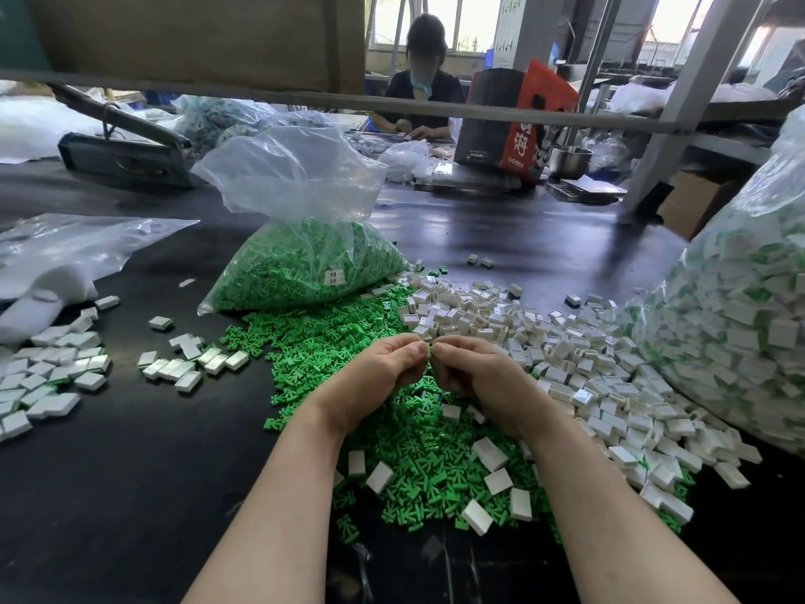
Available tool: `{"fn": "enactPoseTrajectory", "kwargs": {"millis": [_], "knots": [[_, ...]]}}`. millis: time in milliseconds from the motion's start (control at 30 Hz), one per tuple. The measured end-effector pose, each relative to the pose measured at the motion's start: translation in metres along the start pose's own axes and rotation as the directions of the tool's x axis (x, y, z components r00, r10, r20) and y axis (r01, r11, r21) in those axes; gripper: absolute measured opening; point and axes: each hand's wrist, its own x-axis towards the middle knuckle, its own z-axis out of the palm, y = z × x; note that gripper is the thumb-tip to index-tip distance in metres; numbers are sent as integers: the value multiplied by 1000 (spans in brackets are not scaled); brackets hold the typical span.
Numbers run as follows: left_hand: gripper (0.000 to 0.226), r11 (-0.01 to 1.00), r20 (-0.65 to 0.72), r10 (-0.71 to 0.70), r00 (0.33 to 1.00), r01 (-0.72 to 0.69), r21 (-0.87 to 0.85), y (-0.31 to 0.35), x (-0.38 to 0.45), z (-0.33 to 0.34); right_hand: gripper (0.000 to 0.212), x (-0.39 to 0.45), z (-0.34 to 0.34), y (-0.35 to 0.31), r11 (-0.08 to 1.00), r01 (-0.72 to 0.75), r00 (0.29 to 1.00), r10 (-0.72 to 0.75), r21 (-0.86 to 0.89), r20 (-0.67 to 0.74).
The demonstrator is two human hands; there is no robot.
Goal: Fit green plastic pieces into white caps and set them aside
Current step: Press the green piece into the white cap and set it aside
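My left hand (383, 377) and my right hand (475, 377) meet fingertip to fingertip above a heap of loose green plastic pieces (331, 342) on the black table. A sliver of a green piece (431, 350) shows between the fingertips; both hands have curled fingers and pinch there. Whether a white cap is also held is hidden by the fingers. Loose white caps (579, 364) lie heaped to the right of my hands. Assembled caps (183, 364) lie in clusters at the left.
An open clear bag of green pieces (305, 263) stands behind the heap. A big clear bag of white caps (749, 333) fills the right edge. Crumpled plastic sheet (65, 250) lies far left. Another person works across the table (422, 93), beside a red box (514, 124).
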Motion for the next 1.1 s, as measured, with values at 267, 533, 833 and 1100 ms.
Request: {"fn": "enactPoseTrajectory", "kwargs": {"millis": [267,533,833,1100], "knots": [[28,1000,-4,15,1000,-14,23,5,-3,1,26,3,-3,5,998,10,999,-8,60,-32],[31,1000,8,1,1000,-1,-2,9,-5,2,36,2,-4,5,1000,9,999,-9,2,-50],[27,1000,7,-8,1000,8,18,10,-5,4,39,1,-2,3,996,12,999,-16,-85,-40],[27,992,29,-35,999,31,121,9,-5,4,25,-2,-9,1,986,-14,998,25,-164,62]]}}
